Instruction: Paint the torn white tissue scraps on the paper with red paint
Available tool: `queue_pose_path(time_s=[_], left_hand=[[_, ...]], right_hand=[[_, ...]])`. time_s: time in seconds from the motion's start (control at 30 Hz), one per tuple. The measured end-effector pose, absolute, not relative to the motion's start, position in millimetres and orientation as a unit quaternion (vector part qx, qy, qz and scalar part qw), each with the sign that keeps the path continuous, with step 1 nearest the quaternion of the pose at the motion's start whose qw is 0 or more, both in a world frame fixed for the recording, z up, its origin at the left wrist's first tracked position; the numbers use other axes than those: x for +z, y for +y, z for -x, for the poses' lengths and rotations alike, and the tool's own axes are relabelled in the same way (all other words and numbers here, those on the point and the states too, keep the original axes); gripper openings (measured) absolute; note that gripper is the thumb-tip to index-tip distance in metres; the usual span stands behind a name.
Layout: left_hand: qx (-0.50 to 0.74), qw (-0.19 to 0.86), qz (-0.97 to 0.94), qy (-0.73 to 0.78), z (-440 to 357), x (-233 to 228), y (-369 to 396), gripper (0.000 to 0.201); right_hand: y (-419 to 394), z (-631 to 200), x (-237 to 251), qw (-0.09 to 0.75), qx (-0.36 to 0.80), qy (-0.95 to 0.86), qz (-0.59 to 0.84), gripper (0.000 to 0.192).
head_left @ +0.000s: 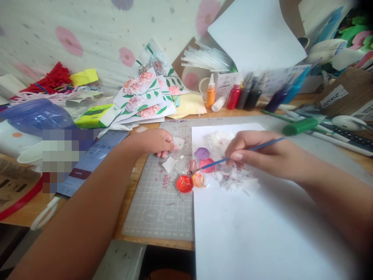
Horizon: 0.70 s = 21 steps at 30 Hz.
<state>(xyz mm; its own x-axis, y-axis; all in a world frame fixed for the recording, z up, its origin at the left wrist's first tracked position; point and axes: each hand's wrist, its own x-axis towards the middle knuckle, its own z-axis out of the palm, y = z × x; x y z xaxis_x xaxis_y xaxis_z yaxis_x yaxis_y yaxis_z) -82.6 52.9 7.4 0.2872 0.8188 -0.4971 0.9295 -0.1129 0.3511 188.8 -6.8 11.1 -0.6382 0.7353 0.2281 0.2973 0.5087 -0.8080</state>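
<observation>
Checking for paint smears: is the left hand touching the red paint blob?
Apart. The head view shows bare cutting mat between the left hand and the red paint blob.

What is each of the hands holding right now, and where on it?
The right hand pinches a blue paintbrush mid-shaft. The left hand grips the edge of a clear plastic paint palette.
</observation>
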Motion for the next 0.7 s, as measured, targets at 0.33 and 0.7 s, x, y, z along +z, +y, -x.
queue_pose_path(time_s=[0.33, 0.7], left_hand=[[-0.093, 0.301, -0.741, 0.593, 80, 9, 51, 0.037], [-0.075, 0.315, -0.743, 0.586, 83, 6, 53, 0.033]], right_hand=[[-8, -184, 7, 0.287, 0.439, -0.797, 0.299, 0.021], [10, -224, 8, 0.436, 0.436, -0.711, 0.337, 0.022]])
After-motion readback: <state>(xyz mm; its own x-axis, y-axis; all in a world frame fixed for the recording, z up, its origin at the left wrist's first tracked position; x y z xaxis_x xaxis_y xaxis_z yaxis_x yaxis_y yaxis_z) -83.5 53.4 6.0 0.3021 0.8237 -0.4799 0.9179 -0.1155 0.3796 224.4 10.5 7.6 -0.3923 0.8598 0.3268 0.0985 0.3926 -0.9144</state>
